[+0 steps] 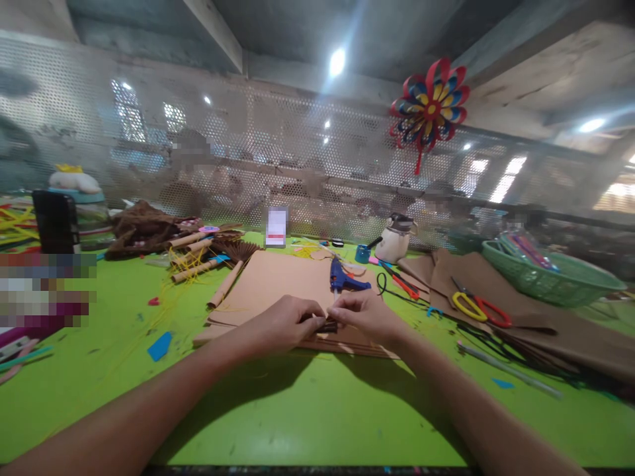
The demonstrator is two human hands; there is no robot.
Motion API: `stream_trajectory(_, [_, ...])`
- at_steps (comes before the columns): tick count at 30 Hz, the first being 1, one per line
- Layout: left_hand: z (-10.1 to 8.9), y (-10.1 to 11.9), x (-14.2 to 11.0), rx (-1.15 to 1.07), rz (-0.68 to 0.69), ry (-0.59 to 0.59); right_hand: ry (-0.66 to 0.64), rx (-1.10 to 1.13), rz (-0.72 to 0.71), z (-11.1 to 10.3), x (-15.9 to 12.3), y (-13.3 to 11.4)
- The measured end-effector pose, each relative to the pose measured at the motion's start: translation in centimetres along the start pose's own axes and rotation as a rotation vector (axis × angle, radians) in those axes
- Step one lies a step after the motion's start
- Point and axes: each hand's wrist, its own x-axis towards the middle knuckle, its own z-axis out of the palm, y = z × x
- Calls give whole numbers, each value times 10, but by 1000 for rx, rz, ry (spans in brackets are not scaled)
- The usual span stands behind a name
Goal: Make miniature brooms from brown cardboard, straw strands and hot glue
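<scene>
Over the front part of a stack of light brown sheets (290, 274), my hands meet with the fingertips almost touching. My left hand (290, 322) is closed in a pinch at a small dark brown piece (328, 327), whose kind I cannot make out. Thumb and fingers of my right hand (366, 313) are also pinched, just above the right end of that piece; what they hold is too small to tell. Right behind my right hand, a blue glue gun (346, 276) rests on the sheets, its nozzle end close to my fingers.
Left of the stack lie rolled brown paper tubes (196, 270), yellow strands and a blue scrap (159, 346). On the right are scissors (480, 309) on brown paper (533, 324) and a green basket (555, 277). A lit phone (276, 227) stands behind; another person's sleeve (44, 311) shows left.
</scene>
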Motion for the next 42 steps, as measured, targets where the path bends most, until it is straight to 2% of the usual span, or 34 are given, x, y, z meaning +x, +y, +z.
stream_trajectory(3, [-2,0,-1,-28,-3,-4,-69,43,-7,-4,0,1])
stream_trajectory(8, [-8,3,-3,-79,-6,1,-218,264,-8,-15,-3,1])
stream_trajectory(13, [-9,3,-4,-76,10,-19,-305,272,-31,-22,-7,-9])
stream_trajectory(19, [-8,2,-5,-64,13,-51,-263,123,-56,-25,-10,-20])
stream_trajectory(24, [-11,5,-5,-72,22,-60,-304,111,-74,-26,-11,-21])
stream_trajectory(34, [-17,11,-8,-114,18,-107,-281,36,-99,-28,-12,-22])
stream_trajectory(37, [-17,10,-7,-133,20,-100,-183,30,-48,-27,-8,-13])
stream_trajectory(40, [-19,10,-6,-115,-9,-51,92,-81,-7,-31,1,3])
stream_trajectory(42, [-22,10,-6,-55,-18,9,275,-252,12,-36,9,14])
